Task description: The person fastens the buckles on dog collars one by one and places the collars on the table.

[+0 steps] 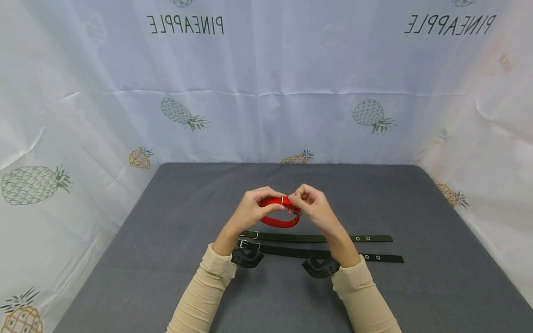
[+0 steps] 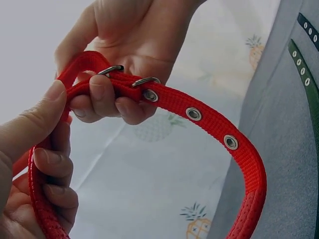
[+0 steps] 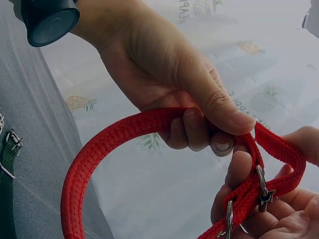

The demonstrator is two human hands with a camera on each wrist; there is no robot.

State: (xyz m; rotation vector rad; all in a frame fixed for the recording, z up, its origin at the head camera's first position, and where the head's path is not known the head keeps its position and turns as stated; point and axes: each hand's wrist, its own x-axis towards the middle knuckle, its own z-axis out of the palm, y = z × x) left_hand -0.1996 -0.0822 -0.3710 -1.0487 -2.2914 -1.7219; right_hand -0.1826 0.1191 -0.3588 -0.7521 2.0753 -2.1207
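A red collar (image 1: 280,223) with metal eyelets is bent into a loop and held up above the table. My left hand (image 1: 250,210) grips its padded band; in the left wrist view the left thumb (image 2: 37,117) presses on the strap near a small raised fold. Around the buckle end curl the fingers of my right hand (image 1: 318,210). The metal buckle (image 3: 264,196) sits at that fold, with the strap looping up beside it. How far the strap runs through the buckle is partly hidden by fingers.
A dark green collar (image 1: 291,238) and a black collar (image 1: 295,253) lie stretched out side by side on the grey table (image 1: 166,277), below the hands. A pineapple-print white curtain (image 1: 266,60) surrounds the table at the back and sides.
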